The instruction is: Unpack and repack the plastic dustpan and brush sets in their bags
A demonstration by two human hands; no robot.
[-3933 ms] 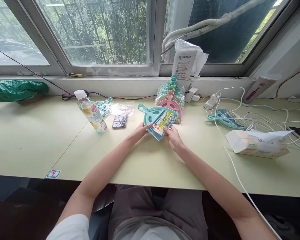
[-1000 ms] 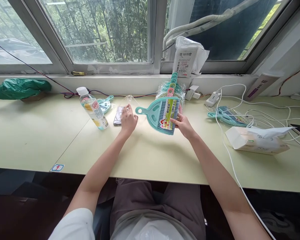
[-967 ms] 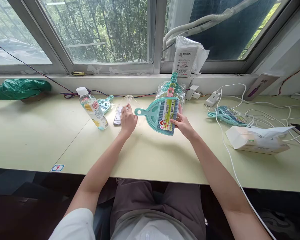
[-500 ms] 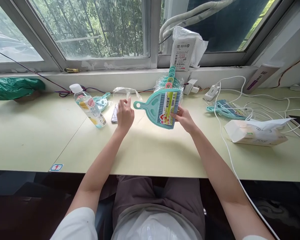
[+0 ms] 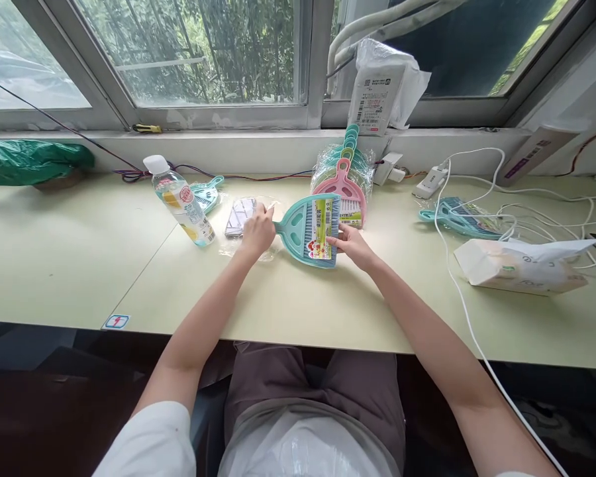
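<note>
A teal dustpan (image 5: 293, 233) with a matching brush and a yellow-green label is tilted above the table. My right hand (image 5: 355, 246) grips its wide brush end, thumb over the label. At the handle end is my left hand (image 5: 259, 232), its fingers pinched on a clear plastic bag (image 5: 228, 250) that spreads out beneath it. The handle's tip is hidden behind that hand. Under the bag's film lies a phone (image 5: 239, 217). Just behind the dustpan, a pink dustpan set (image 5: 345, 185) lies at the front of a row of wrapped teal sets (image 5: 350, 142).
A drink bottle (image 5: 181, 202) leans at the left, with a wrapped teal set (image 5: 207, 193) behind it. At the right are another wrapped set (image 5: 459, 217), a tissue pack (image 5: 521, 265), a power strip (image 5: 431, 182) and tangled white cables. A green bag (image 5: 34, 162) sits far left.
The teal dustpan has come lower and nearer, uncovering the pink set. My left hand has moved down and right to the handle end, bringing the clear bag over the phone.
</note>
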